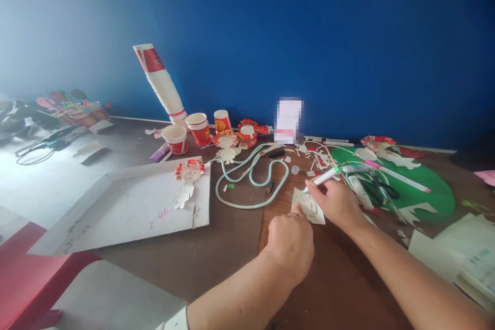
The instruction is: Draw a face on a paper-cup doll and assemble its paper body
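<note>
A small piece of white paper (317, 215) with drawn lines lies on the brown tabletop. My left hand (291, 240) is curled closed, a fingertip holding down the paper's lower edge; its other fingers are mostly hidden. In a closed pinch, my right hand (340, 202) holds a white marker pen (324, 177) with a green back end. The pen tip points down at the paper's upper part. Right of that hand lie a white glue bottle (359, 191), scissors (386, 193) and a pink-capped marker (402, 176).
A white tray-like sheet (131, 206) with a paper figure (188, 180) lies left. Behind stand a leaning stack of paper cups (164, 87) and single cups (175, 138). A pale blue cable (247, 206) loops mid-table. Paper scraps (320, 157) and a green disc (436, 191) lie right.
</note>
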### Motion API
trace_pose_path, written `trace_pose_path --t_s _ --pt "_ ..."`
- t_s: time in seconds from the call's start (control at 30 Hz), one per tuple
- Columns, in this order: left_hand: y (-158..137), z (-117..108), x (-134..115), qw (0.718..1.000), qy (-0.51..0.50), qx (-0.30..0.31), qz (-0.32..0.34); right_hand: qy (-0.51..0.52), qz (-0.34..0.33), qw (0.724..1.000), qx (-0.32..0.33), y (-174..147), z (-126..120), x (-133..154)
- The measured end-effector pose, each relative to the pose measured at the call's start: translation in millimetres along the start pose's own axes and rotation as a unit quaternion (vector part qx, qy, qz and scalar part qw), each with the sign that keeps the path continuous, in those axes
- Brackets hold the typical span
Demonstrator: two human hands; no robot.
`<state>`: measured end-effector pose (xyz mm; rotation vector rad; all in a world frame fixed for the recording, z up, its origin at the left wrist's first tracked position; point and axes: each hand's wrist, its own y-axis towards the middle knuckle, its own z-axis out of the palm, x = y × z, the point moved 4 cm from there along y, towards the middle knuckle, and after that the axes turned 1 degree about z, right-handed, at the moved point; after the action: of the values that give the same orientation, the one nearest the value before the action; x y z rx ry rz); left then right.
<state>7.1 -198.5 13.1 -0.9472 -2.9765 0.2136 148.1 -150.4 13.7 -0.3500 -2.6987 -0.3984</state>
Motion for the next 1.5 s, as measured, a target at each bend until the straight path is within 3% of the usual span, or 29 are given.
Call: trace_pose_path --t_s 0.7,0.97,1.17,1.37,1.5 --pt "2 3 0 1.0 0.006 0.0 -0.014 0.002 -0.015 0.999 -0.051 2 1 -4" --pt "1 2 0 1.0 0.014 -0.004 -0.006 0.163 -0.016 0.982 -0.094 -2 -18 -8" --pt "2 4 -2 1.0 0.018 -0.004 -0.005 0.279 -0.034 0.957 -0.066 -9 -30 -4" --pt "2 6 -2 1.0 0.018 -0.002 -0.01 0.239 -0.044 0.97 -0.001 -29 -35 -8" --pt "2 7 -2 1.0 0.022 0.003 -0.005 0.189 -0.099 0.977 0.021 -50 -29 -16"
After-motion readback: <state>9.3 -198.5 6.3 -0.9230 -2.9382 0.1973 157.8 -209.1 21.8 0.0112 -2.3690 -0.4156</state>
